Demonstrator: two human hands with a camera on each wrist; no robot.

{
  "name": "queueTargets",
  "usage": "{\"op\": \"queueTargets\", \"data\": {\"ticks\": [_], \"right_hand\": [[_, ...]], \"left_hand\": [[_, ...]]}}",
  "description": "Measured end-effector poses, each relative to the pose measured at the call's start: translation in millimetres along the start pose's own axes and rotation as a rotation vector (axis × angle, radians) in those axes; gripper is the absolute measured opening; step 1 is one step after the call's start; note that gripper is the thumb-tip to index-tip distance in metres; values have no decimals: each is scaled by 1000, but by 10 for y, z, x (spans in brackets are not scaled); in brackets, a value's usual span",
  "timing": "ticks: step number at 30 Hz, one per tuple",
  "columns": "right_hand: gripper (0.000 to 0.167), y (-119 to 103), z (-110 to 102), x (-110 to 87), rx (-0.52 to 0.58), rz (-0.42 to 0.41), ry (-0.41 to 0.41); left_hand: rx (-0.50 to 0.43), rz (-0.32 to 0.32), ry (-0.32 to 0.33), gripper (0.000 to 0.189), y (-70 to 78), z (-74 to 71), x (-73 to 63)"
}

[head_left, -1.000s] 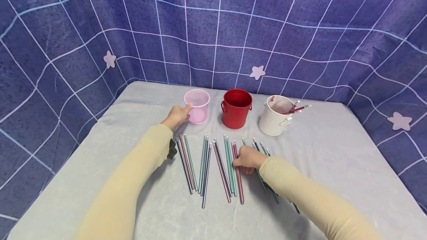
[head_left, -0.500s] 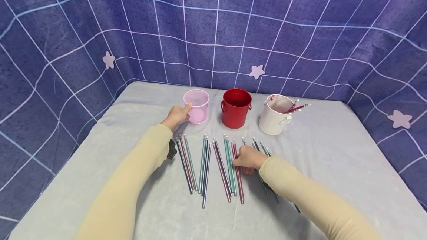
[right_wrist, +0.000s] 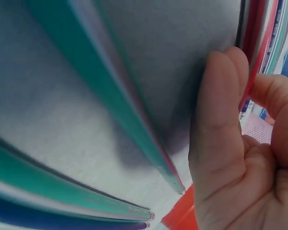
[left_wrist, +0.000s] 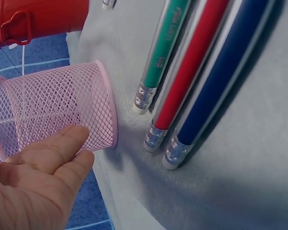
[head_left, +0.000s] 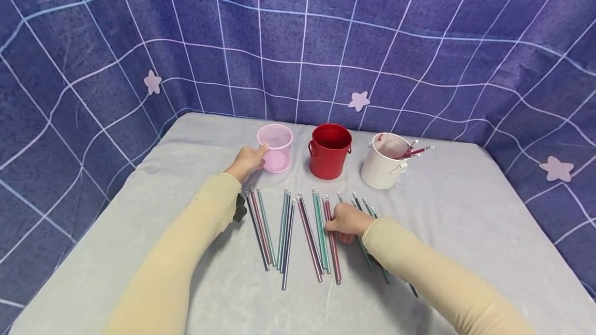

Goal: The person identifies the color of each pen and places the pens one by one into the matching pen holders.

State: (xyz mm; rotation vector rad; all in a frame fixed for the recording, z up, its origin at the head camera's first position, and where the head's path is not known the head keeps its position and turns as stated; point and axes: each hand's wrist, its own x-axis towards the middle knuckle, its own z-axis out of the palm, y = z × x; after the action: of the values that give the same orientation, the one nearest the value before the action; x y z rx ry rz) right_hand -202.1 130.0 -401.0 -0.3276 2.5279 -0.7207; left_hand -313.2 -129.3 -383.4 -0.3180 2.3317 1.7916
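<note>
Pencils (head_left: 334, 258), a glossy red pair with silver bands and pale erasers at their far ends, lie side by side on the grey cloth (head_left: 233, 304), slanting slightly rightward as they come near. We see the right hand (head_left: 348, 221) pinch at them with thumb and fingers; whether it has one or both we cannot tell, since its knuckles cover the spot. Well apart from it, the left hand (head_left: 248, 163) touches the left side of a pink mesh cup (head_left: 276, 160), upright on the far side, left of centre. Its visible fingers lie fairly straight along the mesh; we cannot tell whether it grips. To the cup's right stand a red bucket (head_left: 327, 162) and a white bucket (head_left: 376, 172), the latter with a few slim pencils (head_left: 416, 152) leaning out rightward; we cannot make out their lower ends. Other pencils (head_left: 267, 231), green, red and dark blue, flank the red pair, and the right sleeve (head_left: 433, 273) covers part of the rightmost ones. In the left wrist view, the upper edge cuts three of these off.
</note>
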Motion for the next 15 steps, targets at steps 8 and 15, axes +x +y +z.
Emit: {"op": "queueTargets", "data": {"ticks": [8, 15], "right_hand": [[25, 8, -39, 57, -6, 4, -25], [25, -70, -271, -20, -5, -39, -10]], "left_hand": [[-30, -4, 0, 59, 3, -10, -11], [-14, -10, -9, 60, 7, -13, -46]]}}
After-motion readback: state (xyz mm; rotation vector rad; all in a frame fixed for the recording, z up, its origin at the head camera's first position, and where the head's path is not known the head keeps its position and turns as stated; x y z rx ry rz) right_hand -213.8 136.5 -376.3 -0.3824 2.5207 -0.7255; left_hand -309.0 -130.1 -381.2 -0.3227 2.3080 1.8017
